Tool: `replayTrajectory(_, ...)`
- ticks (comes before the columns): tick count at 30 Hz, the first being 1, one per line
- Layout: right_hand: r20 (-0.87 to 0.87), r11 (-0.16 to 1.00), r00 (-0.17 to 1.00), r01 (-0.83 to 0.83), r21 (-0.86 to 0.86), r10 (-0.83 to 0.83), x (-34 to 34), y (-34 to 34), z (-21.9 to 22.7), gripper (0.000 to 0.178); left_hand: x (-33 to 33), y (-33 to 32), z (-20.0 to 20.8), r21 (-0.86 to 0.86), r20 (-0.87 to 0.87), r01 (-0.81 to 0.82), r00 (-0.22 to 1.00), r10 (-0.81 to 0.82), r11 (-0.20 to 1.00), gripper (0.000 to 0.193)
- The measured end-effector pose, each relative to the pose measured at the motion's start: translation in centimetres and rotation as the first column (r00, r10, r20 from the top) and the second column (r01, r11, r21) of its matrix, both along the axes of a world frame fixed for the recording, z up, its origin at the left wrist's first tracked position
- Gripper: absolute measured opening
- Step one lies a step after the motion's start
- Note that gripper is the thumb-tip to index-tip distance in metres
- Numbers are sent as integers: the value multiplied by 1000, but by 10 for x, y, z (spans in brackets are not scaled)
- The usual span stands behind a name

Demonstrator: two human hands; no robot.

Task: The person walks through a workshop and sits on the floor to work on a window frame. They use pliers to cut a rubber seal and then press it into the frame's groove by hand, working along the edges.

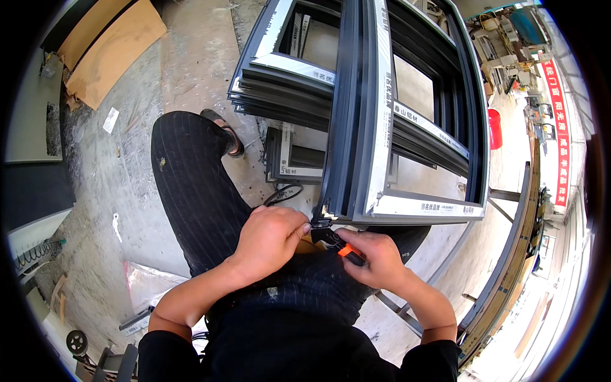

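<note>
A dark metal window frame [380, 191] with white protective film stands in front of me, its near corner above my lap. At that corner my left hand [272, 237] is closed, thumb and fingers pinched together; whatever lies between them is hidden. My right hand [377, 256] is wrapped round a black-and-orange hand tool [352, 253]. The tool's dark head points left, just below the frame corner and close to my left fingertips. Its exact kind cannot be made out. A thin black loop [284, 194], like a cord or rubber strip, shows beyond my left hand.
More filmed frames [293, 86] are stacked behind, over the floor. Long profiles [499, 286] lie on a rack at the right. A red bucket [495, 129] stands farther off. Brown panels [114, 54] lean at the far left, and a plastic bag [149, 286] lies beside my leg.
</note>
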State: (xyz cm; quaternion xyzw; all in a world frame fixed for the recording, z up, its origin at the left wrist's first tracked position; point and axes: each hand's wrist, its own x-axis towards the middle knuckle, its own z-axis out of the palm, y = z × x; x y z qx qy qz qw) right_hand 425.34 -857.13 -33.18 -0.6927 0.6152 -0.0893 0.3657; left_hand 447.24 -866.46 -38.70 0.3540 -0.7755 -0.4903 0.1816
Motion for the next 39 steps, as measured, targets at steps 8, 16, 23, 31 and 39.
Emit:
replayTrajectory(8,-225,984,959,178,12,-171,-7,91,-6,57,3,7,-5,339,-60,-10,998,32,941,20)
replayTrajectory(16,-225,967,940,244,-80,-256,11,143,-14,46,-5,26,-7,823,-282,91,922,266,560,23)
replayTrajectory(23,500,864,739,503,37,-451,49,71,-29,60,-23,35,21,895,-225,34,894,387,444,21)
replayTrajectory(31,664,624,349,747,228,-661,51,75,-51,20,-35,-7,-9,436,-99,-319,913,397,841,32)
replayTrajectory(39,673,800,444,426,422,-591,58,61,-42,17,-74,-50,-27,628,-204,-220,879,431,746,31)
